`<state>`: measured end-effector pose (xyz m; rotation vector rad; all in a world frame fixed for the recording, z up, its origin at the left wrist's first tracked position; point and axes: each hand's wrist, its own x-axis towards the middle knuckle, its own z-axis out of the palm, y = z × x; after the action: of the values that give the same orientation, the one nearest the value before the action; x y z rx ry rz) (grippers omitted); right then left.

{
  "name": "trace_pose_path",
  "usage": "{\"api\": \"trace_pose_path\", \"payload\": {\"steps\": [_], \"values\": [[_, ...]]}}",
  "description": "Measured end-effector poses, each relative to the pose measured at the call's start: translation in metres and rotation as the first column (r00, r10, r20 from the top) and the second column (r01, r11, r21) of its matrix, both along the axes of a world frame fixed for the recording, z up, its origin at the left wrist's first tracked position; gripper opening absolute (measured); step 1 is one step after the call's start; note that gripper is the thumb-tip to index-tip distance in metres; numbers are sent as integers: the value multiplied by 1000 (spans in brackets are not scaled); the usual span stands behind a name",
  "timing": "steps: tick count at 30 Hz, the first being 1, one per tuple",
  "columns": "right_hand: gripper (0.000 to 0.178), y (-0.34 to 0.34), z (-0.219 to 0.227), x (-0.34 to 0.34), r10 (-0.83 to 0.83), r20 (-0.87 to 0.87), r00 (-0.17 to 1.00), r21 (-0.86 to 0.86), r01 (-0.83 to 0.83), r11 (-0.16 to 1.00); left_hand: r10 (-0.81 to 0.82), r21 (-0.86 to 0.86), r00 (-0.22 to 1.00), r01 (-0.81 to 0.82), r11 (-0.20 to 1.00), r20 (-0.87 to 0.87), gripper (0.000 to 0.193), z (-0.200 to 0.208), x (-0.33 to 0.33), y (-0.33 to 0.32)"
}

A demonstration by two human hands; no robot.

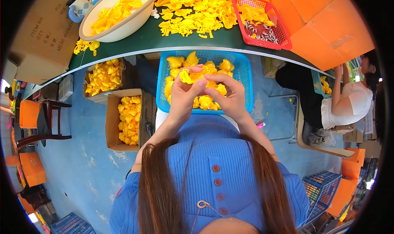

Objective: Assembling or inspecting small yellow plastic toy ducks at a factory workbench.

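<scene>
A yellow moulded plastic piece (189,76) is held up between my two hands, over a blue plastic basket (247,80) at my lap. My left hand (183,93) grips it from the left, with thumb and fingers closed on it. From the right, my right hand (230,95) pinches its other side with bent fingers. Parts of the piece are hidden behind my fingers. Several rounded yellow plastic parts (226,65) lie in the basket below and around my hands.
Ahead is a green table (135,43) with loose yellow pieces (188,12), a white bowl (119,34) and a red basket (262,43) of yellow pieces and small metallic parts. Cardboard boxes (111,127) of yellow parts stand left. A co-worker (344,102) sits at the right.
</scene>
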<state>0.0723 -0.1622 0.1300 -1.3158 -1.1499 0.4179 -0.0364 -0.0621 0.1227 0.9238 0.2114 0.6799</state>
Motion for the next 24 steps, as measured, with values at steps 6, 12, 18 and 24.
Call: {"api": "trace_pose_path", "payload": {"steps": [6,12,18,24], "values": [[24,3,-8,4,48,-198,979,52,-38,998,-43,3,999,43,999,3,34,1,2,1],[21,4,-14,7,83,-300,950,34,-77,996,-19,10,999,19,1000,-50,35,-6,6,5],[19,9,-14,12,33,-280,959,-18,-39,999,51,-5,992,-52,999,-111,34,-14,11,9],[18,17,-7,103,-458,164,874,54,456,888,91,-68,989,-99,993,-121,29,-12,11,9]]}}
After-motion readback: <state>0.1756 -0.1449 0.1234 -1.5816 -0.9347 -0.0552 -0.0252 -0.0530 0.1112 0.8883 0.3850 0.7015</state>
